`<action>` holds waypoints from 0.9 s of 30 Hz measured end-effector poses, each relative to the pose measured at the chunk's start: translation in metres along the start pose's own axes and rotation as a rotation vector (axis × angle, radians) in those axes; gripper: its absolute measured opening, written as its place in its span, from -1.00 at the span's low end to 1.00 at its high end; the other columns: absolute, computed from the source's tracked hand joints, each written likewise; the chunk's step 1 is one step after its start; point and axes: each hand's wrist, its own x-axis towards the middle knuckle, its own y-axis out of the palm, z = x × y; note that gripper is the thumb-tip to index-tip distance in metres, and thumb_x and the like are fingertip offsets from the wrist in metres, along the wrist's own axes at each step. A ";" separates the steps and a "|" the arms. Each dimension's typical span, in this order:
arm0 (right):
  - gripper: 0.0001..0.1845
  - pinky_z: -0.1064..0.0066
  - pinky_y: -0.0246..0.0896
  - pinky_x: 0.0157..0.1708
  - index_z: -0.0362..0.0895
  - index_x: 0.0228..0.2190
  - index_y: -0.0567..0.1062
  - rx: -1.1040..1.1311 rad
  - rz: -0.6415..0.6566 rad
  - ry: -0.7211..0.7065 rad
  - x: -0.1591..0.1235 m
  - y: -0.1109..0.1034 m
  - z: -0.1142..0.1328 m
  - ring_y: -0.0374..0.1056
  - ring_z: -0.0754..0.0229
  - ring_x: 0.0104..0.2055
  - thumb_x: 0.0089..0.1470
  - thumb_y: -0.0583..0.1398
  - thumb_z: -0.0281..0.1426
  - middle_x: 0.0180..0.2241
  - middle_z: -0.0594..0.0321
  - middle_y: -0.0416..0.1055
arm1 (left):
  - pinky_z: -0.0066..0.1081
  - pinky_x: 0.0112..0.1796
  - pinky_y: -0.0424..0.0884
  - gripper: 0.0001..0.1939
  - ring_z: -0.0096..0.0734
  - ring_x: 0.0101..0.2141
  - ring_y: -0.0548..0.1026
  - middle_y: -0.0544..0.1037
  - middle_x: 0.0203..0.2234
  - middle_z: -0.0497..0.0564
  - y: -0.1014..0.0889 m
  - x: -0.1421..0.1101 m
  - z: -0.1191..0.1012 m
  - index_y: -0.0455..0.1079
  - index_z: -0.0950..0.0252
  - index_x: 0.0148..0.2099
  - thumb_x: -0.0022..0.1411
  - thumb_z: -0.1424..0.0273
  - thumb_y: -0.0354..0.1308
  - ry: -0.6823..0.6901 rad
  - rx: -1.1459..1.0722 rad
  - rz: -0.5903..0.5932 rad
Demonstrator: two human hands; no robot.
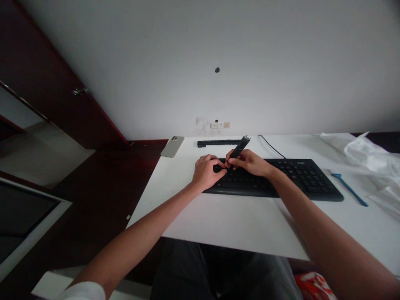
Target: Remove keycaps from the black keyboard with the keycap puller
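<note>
A black keyboard lies flat on the white table. My right hand grips a black pen-like tool, tilted with its greyish end up; its lower end is hidden by the fingers, over the keyboard's left half. My left hand rests at the keyboard's left end. Its thumb and forefinger come together close to the right fingertips; whatever they pinch is too small to make out. Behind the hands lies a row of black keycaps, partly hidden by the tool.
A phone lies at the table's back left corner. To the right are a slim blue tool and white plastic wrapping. The keyboard's cable runs to the back edge, near the wall with its sockets.
</note>
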 end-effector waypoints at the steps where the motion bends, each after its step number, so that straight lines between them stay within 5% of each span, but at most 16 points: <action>1: -0.58 0.28 0.41 -0.28 -0.14 -0.25 0.56 0.002 -0.027 0.006 0.001 -0.001 -0.001 0.50 0.09 -0.26 0.10 0.33 -0.02 -0.33 0.14 0.58 | -0.17 0.09 0.36 -0.87 -0.19 -0.02 0.47 0.56 -0.11 -0.04 0.000 0.000 0.000 0.62 0.09 -0.19 0.17 0.29 0.39 0.000 0.001 -0.002; 7: -0.47 0.24 0.43 -0.23 -0.13 -0.22 0.52 0.054 -0.299 0.089 -0.001 -0.018 -0.002 0.53 0.07 -0.22 0.03 0.36 0.06 -0.30 0.10 0.61 | -0.14 0.14 0.33 -0.84 -0.16 0.04 0.44 0.56 -0.07 -0.04 0.000 0.000 0.002 0.62 0.06 -0.18 0.17 0.23 0.40 0.008 0.004 0.029; 16: -0.48 0.23 0.44 -0.29 -0.13 -0.20 0.50 -0.010 -0.432 0.014 -0.016 -0.016 -0.018 0.54 0.05 -0.27 0.10 0.30 0.07 -0.32 0.09 0.61 | -0.13 0.13 0.31 -0.91 -0.18 0.00 0.45 0.62 -0.14 -0.07 -0.001 0.001 0.003 0.62 0.07 -0.21 0.23 0.24 0.37 0.043 -0.016 0.050; 27: -0.56 0.24 0.42 -0.28 -0.11 -0.18 0.50 -0.153 -0.330 -0.033 -0.021 -0.001 -0.012 0.52 0.05 -0.26 0.22 0.21 0.02 -0.32 0.14 0.59 | -0.13 0.10 0.29 -0.93 -0.21 -0.03 0.48 0.66 -0.19 -0.08 -0.002 0.004 0.001 0.60 0.11 -0.23 0.28 0.27 0.33 0.070 -0.011 0.069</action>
